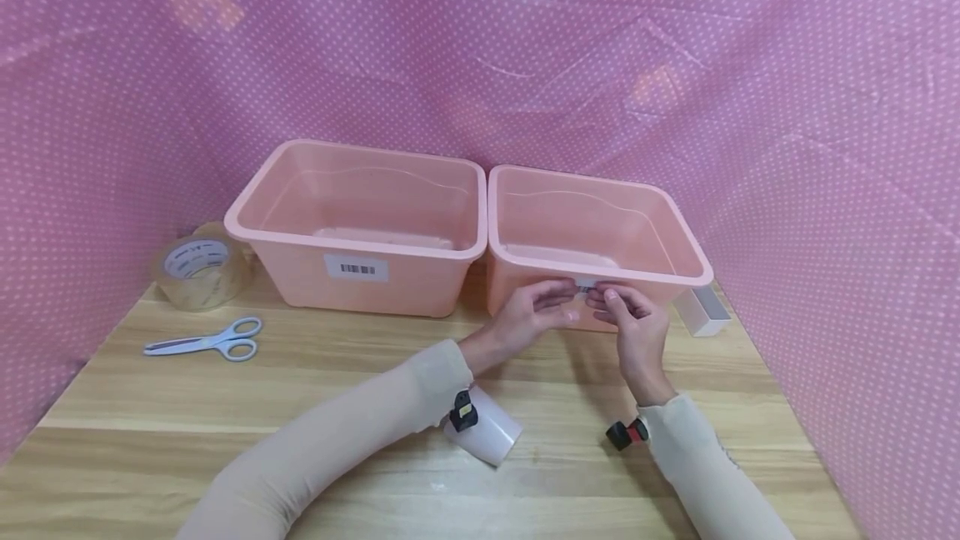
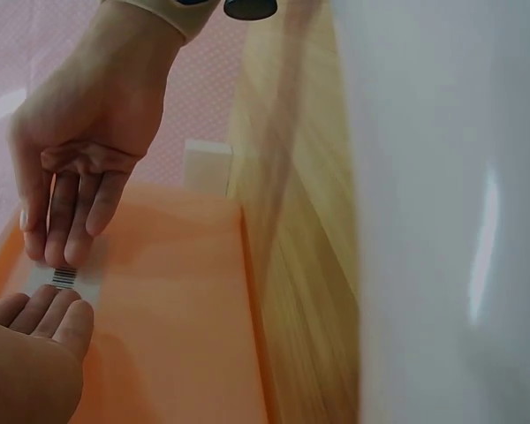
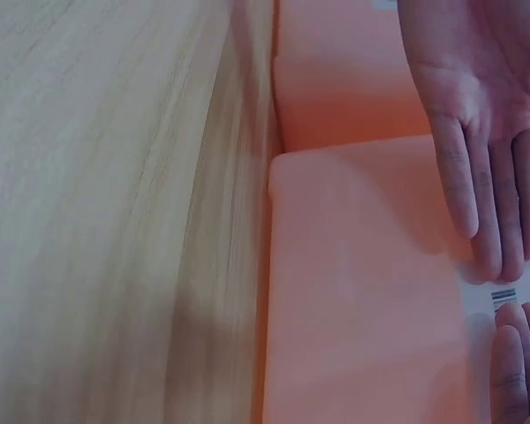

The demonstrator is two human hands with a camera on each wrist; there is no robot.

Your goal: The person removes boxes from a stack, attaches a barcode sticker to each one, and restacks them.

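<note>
Both hands meet at the front wall of the right pink bin (image 1: pixel 525 277), touching a white barcode label (image 3: pixel 503 296) on it. My left hand (image 1: pixel 525 315) reaches in from the left, its fingers extended with the tips on the label's left part. From the other side my right hand (image 1: pixel 637 327) lays its fingertips on the label, fingers nearly straight. In the left wrist view the barcode (image 2: pixel 64 278) shows in the narrow gap between the two sets of fingertips; the fingers hide much of the label.
To the left stands a second pink bin (image 1: pixel 420 283) with its own barcode label (image 1: pixel 357 268). Clear tape rolls (image 1: pixel 202 273) and blue scissors (image 1: pixel 210 344) lie at the far left. A curled glossy white sheet (image 1: pixel 487 427) lies below my left wrist. A small white box (image 1: pixel 702 312) sits at right.
</note>
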